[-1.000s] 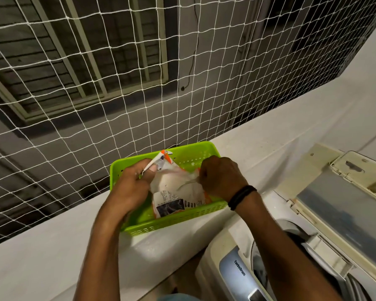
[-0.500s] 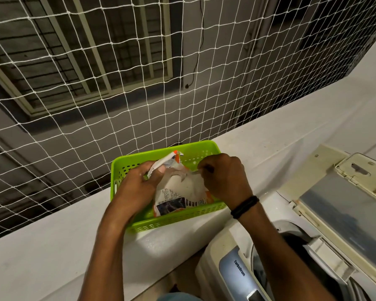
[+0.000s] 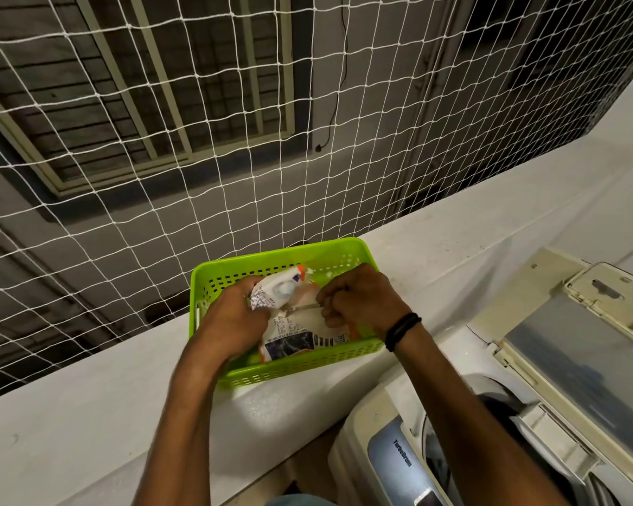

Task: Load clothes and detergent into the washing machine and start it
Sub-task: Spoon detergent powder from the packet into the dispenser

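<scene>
A white and orange detergent packet (image 3: 296,337) stands in a green plastic basket (image 3: 282,374) on the white ledge. My left hand (image 3: 234,319) grips the crumpled upper left of the packet. My right hand (image 3: 359,297), fingers curled, pinches a thin pale strip (image 3: 304,306) at the packet's opening; I cannot tell what the strip is. The top-loading washing machine (image 3: 388,458) sits at the lower right with its lid (image 3: 581,352) raised, and the drum opening looks dark.
A white safety net (image 3: 234,177) rises right behind the ledge (image 3: 88,414), with a barred window beyond it. The basket sits near the ledge's inner edge, just left of the machine. A black band circles my right wrist.
Both hands stay on the packet in the basket. My left hand has closed further round its top, and the packet's orange tip has tilted to the right.
</scene>
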The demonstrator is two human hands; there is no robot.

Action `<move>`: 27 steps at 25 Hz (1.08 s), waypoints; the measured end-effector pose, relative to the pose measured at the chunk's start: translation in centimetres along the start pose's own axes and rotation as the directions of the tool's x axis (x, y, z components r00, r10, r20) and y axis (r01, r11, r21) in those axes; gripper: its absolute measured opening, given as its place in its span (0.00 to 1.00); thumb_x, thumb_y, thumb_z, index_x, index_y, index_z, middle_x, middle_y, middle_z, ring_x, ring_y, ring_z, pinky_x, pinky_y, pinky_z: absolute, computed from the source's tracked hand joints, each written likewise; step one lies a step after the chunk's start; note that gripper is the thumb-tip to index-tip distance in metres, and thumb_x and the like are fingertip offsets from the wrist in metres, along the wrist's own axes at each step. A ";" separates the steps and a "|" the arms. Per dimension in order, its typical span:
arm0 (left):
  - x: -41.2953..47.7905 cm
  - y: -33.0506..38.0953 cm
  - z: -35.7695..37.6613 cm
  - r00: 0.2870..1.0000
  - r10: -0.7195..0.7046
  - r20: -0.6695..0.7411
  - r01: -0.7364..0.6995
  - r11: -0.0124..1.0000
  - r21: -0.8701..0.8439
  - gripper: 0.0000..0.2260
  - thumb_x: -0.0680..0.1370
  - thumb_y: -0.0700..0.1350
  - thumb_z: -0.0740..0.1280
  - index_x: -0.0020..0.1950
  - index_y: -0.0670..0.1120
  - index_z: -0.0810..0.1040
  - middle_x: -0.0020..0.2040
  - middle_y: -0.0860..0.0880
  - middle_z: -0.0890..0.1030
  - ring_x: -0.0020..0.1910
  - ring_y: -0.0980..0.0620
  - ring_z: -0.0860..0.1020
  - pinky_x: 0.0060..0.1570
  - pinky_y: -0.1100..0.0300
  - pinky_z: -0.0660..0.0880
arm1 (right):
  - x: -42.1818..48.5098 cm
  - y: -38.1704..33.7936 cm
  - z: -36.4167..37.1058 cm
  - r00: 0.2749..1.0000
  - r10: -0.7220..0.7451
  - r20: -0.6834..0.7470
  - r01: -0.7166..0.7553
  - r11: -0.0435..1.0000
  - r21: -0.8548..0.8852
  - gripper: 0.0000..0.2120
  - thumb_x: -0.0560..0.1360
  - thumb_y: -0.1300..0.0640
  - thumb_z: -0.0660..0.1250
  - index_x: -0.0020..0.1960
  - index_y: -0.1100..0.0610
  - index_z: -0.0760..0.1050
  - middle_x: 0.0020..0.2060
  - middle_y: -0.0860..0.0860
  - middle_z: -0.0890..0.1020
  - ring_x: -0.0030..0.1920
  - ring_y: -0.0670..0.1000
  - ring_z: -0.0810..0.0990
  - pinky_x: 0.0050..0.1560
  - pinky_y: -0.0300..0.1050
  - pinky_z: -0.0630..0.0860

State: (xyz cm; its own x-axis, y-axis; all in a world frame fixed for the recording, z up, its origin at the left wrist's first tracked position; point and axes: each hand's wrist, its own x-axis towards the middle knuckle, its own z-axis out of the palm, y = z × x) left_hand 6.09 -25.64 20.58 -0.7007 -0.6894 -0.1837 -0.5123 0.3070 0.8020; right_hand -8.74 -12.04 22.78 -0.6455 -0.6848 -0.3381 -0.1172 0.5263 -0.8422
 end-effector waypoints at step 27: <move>0.8 -0.4 0.0 1.000 -0.018 0.023 0.022 0.980 -0.200 0.12 0.80 0.51 0.65 0.63 0.53 0.76 0.55 0.53 0.82 0.51 0.55 0.80 0.52 0.55 0.76 | -0.9 0.1 -0.4 0.944 -0.147 -0.294 -0.038 0.839 -0.542 0.11 0.72 0.53 0.65 0.48 0.55 0.83 0.45 0.54 0.86 0.48 0.57 0.83 0.50 0.46 0.79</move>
State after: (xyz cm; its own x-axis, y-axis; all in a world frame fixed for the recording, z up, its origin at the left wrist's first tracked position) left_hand 5.71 -26.32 20.15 -0.7027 -0.6793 -0.2115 -0.4184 0.1542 0.8951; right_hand -8.47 -11.19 23.10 -0.8144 -0.5759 -0.0720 -0.4829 0.7411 -0.4664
